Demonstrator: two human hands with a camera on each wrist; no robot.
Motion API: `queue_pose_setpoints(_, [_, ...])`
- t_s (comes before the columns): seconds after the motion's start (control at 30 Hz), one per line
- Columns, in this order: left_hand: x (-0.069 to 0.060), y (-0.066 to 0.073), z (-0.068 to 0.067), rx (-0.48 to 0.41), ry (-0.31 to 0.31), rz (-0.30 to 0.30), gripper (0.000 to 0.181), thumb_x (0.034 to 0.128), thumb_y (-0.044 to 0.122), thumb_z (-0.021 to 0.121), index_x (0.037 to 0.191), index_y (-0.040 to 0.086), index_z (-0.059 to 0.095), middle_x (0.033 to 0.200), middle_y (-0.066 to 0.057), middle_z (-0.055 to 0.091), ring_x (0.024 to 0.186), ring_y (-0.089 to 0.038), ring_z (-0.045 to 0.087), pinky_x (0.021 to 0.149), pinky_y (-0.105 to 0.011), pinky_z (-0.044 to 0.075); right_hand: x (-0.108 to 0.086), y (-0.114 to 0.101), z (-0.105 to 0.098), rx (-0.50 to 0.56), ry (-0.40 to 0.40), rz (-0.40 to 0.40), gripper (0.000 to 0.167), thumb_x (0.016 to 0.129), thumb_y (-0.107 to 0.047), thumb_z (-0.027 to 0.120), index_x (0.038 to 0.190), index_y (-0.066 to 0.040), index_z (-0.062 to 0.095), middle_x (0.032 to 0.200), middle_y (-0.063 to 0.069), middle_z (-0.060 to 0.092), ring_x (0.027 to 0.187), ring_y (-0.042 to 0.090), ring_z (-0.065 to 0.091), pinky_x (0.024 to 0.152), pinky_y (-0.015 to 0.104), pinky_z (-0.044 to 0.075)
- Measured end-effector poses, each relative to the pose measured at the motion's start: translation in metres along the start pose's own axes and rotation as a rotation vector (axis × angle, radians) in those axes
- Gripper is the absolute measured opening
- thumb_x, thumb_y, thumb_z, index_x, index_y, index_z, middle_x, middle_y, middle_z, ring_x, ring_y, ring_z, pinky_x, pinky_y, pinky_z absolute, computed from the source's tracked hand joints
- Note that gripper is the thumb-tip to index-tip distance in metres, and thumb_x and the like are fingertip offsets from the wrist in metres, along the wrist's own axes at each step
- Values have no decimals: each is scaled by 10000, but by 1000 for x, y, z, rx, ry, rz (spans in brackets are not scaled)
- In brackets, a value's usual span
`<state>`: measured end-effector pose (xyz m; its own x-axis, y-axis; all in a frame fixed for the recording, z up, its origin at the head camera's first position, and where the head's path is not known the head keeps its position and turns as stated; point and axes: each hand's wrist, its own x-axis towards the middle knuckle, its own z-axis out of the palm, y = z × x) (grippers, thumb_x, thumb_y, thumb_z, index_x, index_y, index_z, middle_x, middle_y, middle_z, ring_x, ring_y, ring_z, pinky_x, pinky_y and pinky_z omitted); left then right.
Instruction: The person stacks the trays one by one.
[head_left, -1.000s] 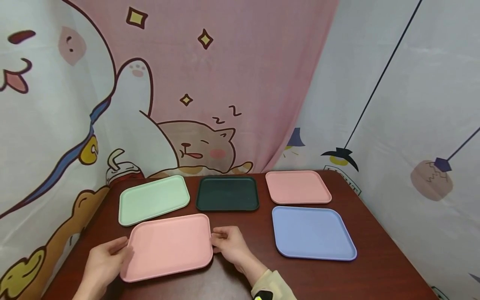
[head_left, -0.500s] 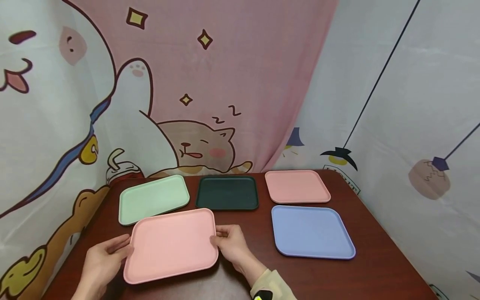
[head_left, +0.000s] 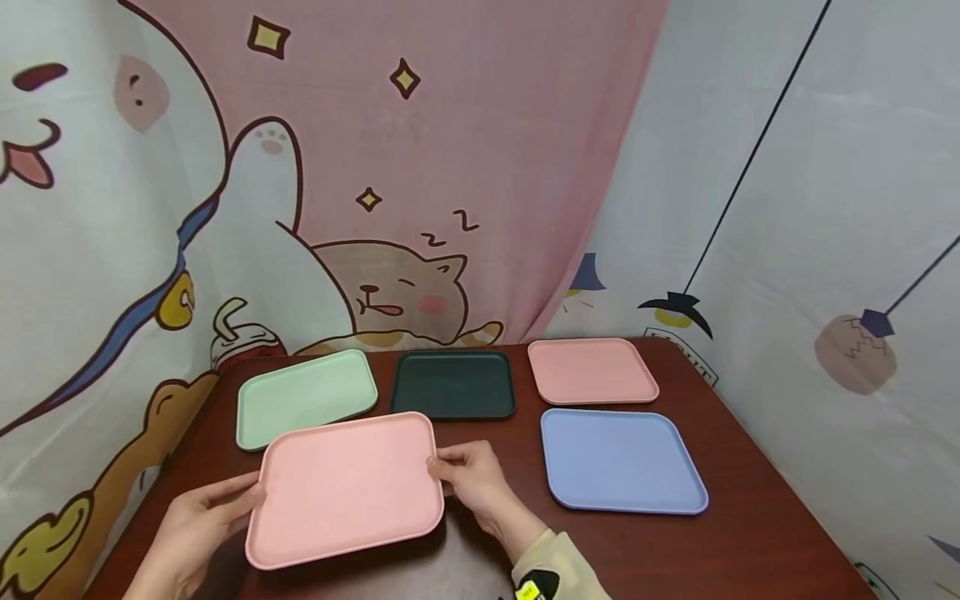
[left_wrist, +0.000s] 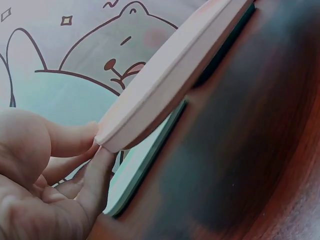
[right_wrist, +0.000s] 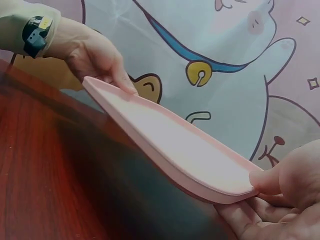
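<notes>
Left hand and right hand pinched the lower-left pink tray aloft, seemingly a carrying step; next called for level grips

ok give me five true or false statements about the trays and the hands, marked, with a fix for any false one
1. The left hand and right hand hold the same pink tray. True.
2. The held tray rests flat on the table. False: it is raised above the table.
3. A second pink tray lies behind the blue tray. True.
4. The blue tray is left of the held tray. False: it is to the right.
5. The dark green tray lies between the light green tray and the second pink tray. True.
</notes>
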<state>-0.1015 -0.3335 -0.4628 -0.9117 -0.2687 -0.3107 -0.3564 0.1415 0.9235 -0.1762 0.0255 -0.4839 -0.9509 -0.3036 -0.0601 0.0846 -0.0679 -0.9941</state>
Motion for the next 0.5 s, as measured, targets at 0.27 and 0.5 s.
queue_pose_setpoints(0.27, [0, 9, 9, -53, -22, -18, 647, 980, 202, 801, 1466, -131, 531, 1277, -132, 695, 988, -98, 714, 871, -397, 638, -3, -11, -16, 14, 11, -7, 203, 1007, -8, 693, 1124, 152, 738, 943, 145, 740, 794, 198, 725, 696, 363, 664])
queue_pose_setpoints(0.5, [-5, 18, 20, -89, -34, -1, 594, 998, 163, 775, 1455, -135, 540, 1230, -82, 713, 963, -82, 722, 869, -363, 638, -7, -17, -27, 17, 32, -3, 186, 1007, -1, 691, 1107, 145, 748, 944, 145, 739, 779, 202, 729, 698, 383, 666])
